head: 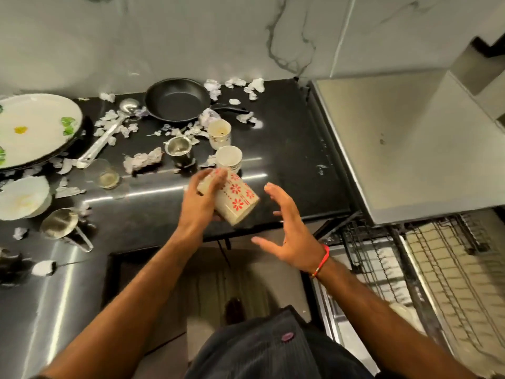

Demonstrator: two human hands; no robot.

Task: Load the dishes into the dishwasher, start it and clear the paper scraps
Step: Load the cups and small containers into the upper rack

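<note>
1. Left hand [203, 199] grips the tilted mug [235, 199] above the worktop [287, 160] edge, just in front of two cups [228, 157].
2. Right hand [289, 233], open, empty, beside the mug.
3. Risk: a fumbled handover drops it; its rim could knock the cups.

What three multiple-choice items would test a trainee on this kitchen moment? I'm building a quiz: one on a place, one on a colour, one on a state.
1. Where is the frying pan?
A. at the back of the counter
B. in the rack
C. on the floor

2. What colour are the flowers on the held cup?
A. blue
B. red
C. green

3. How is the right hand?
A. gripping a cup
B. open, empty
C. fisted

Answers: 1 A, it sits by the wall; 2 B, red blooms show; 3 B, fingers spread while the left hand holds the cup.
</note>
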